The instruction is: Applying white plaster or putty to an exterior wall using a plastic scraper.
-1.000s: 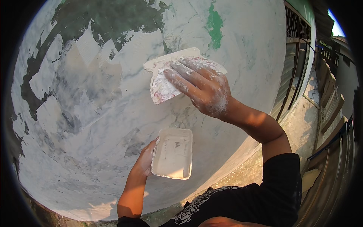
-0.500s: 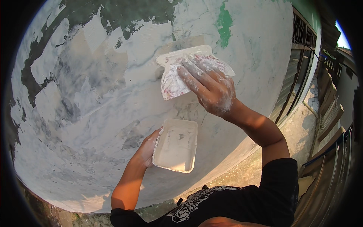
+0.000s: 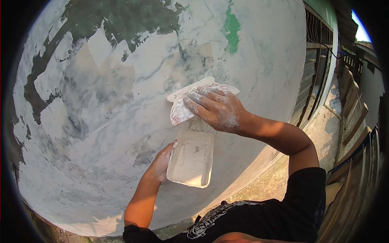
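My right hand (image 3: 221, 108) is closed on a wide putty scraper (image 3: 181, 110), smeared white with faint reddish patches, its fingers pressed on the blade's face. The scraper lies tilted against the wall (image 3: 117, 162), which is patchily coated in white-grey filler. Below it, my left hand (image 3: 163, 162) grips the left side of a shallow rectangular tray (image 3: 210, 160), crusted with white along its rim. A thin layer of pale paste covers the tray's inside. White paste also coats the fingers of my right hand.
Dark green paint (image 3: 129, 18) shows bare at the wall's upper left, and a bright green patch (image 3: 231, 30) farther right. A window with metal bars (image 3: 318, 28) stands at the right. A sunlit concrete path (image 3: 322, 131) runs beside wooden boards (image 3: 354, 178).
My right hand has drawn the scraper down the wall toward the tray, tilting it more. A greyer, mottled patch shows where it was. The left hand still holds the tray.
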Available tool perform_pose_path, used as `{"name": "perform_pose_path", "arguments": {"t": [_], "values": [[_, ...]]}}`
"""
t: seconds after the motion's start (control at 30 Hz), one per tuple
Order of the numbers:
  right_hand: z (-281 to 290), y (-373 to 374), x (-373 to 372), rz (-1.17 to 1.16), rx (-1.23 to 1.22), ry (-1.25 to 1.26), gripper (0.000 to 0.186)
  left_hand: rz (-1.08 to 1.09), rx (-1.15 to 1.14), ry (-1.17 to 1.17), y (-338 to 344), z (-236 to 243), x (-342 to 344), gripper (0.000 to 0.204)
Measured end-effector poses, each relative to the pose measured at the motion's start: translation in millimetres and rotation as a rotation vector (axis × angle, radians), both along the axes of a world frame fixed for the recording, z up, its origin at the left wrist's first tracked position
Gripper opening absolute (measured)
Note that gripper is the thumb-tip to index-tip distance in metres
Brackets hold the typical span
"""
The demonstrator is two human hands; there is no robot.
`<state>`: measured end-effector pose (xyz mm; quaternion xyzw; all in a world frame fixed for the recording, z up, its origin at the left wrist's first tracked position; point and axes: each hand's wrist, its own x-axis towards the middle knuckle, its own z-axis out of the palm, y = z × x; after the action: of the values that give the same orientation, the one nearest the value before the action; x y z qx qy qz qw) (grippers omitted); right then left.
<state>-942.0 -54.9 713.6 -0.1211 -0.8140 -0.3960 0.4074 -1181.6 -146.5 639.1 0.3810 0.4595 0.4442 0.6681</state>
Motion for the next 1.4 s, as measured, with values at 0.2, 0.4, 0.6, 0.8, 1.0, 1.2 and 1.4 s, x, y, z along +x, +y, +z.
{"name": "perform_pose_path", "arguments": {"t": [0.2,0.4,0.6,0.8,1.0,1.2,1.4], "values": [[73,21,7,0.007,0.155,0.343,0.059,-0.061,0.011,0.002,1,7,5,0.049],[45,48,-20,-0.018,0.015,0.208,0.064,-0.047,0.009,0.036,4,9,13,0.049],[-9,6,-19,0.053,-0.024,0.003,0.059,-0.043,0.01,-0.016,1,-1,-1,0.048],[65,12,8,0.061,0.13,0.173,0.044,-0.089,0.032,-0.039,9,-4,2,0.051],[108,46,16,-0.077,0.198,0.385,0.043,-0.11,0.046,-0.038,13,-12,3,0.051],[7,7,-8,0.044,0.158,0.04,0.043,-0.051,0.044,-0.02,8,-11,4,0.049],[9,-8,7,0.015,-0.158,-0.041,0.052,-0.069,0.017,-0.051,12,-9,11,0.048]]}}
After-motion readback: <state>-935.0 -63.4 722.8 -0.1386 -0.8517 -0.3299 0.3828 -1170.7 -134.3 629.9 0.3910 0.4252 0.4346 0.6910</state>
